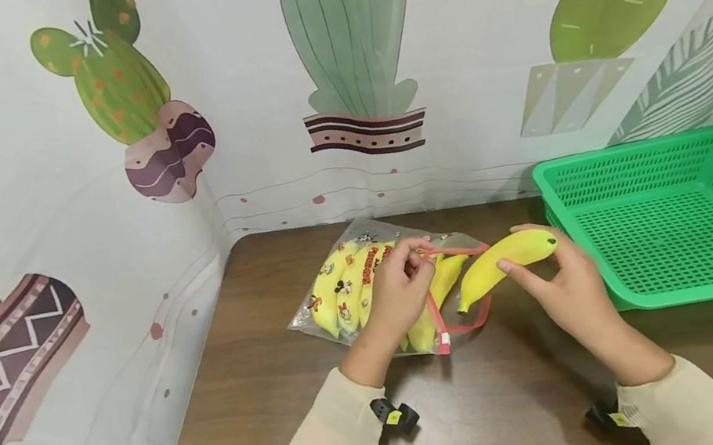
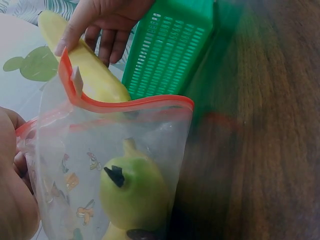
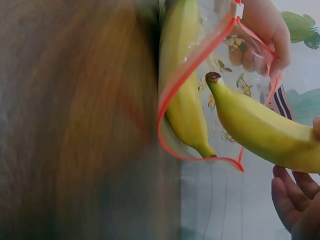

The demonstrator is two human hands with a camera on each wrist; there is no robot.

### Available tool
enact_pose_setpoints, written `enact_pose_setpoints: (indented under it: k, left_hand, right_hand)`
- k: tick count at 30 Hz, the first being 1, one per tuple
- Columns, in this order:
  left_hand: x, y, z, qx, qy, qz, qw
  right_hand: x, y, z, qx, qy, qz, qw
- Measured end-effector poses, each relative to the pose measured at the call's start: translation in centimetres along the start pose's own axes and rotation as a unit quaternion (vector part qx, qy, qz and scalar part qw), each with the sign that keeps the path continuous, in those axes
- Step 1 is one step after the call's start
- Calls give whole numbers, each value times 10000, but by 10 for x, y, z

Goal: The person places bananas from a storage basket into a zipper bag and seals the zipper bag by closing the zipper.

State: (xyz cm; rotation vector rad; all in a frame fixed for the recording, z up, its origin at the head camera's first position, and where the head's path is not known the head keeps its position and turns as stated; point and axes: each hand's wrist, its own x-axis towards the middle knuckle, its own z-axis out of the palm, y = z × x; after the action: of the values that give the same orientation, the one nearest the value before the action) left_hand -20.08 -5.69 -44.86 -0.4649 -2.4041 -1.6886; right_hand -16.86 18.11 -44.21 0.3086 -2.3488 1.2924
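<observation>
A clear zip bag [image 1: 365,233] printed with cartoon figures lies on the table with several yellow bananas [image 1: 329,299] inside. Its mouth, edged by a red zip strip [image 3: 172,92] with a white slider, gapes toward the right. My left hand [image 1: 403,286] pinches the upper edge of that mouth. In my right hand [image 1: 572,288] is a single banana [image 1: 507,263], gripped between thumb and fingers, its stem end pointing at the opening. The right wrist view shows this banana's dark tip in front of the mouth, with another banana [image 3: 185,85] lying within the bag.
A green plastic basket [image 1: 712,291] with slotted sides stands on the right of the brown wooden table [image 1: 506,419], close beside my right hand. Behind the table hangs a white cloth [image 1: 251,114] printed with cacti.
</observation>
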Motion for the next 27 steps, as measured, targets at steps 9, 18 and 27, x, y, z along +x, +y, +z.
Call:
enact_pose_setpoints:
  k: [9,18,27]
  left_hand:
    - [0,1,0,-16,-4,-31,10000]
    - [1,2,0,-30,38,-41,10000]
    - [0,1,0,-77,15,-23,10000]
  right_hand:
    - [-6,-3,13,545,-258,361,9975]
    - [-8,-4,25,1758,-436,483,9823]
    - [-12,-4,37,1811,-525,1134,9755]
